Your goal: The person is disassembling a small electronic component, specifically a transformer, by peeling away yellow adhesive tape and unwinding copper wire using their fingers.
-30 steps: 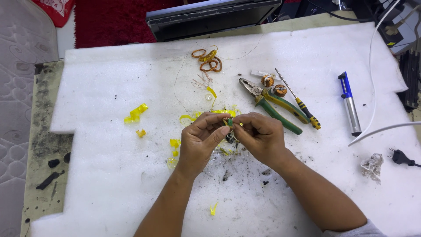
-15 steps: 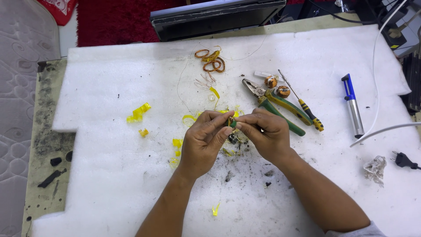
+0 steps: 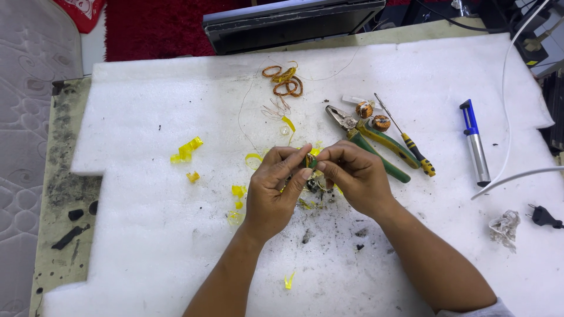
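White foam sheet (image 3: 147, 246) covers a stained workbench, w/ a dark flat device (image 3: 288, 20) at the far edge and red cloth behind. Centre frame: the left hand (image 3: 271, 191) and right hand (image 3: 355, 176) meet fingertip to fingertip, both pinching a small green-and-yellow part (image 3: 311, 161) held just above the foam, over a patch of dark grit (image 3: 320, 196). Vs. a second ago the hands sit in nearly the same spot, pinch tighter and fingers more closed over the part; nothing else on the foam has shifted, so the fiddly work on that one piece looks ongoing, not finished.

Count, approx.: 1 pair of green-handled pliers (image 3: 367, 144); 1 screwdriver w/ yellow-black handle (image 3: 408, 144); 2 small copper-wound ring coils (image 3: 373, 115) by the plier jaws; 1 blue-and-silver pen-shaped tool (image 3: 474, 144) to the right; 1 bundle of loose copper wire loops (image 3: 285, 79) near the far edge; 1 black plug (image 3: 543, 217) and 1 white cable (image 3: 511, 88) at right; 1 crumpled clear wrapper (image 3: 504, 226). Yellow tape scraps (image 3: 187, 149): at least 6 bits scattered left of and below the hands; exact no. hard to tell.
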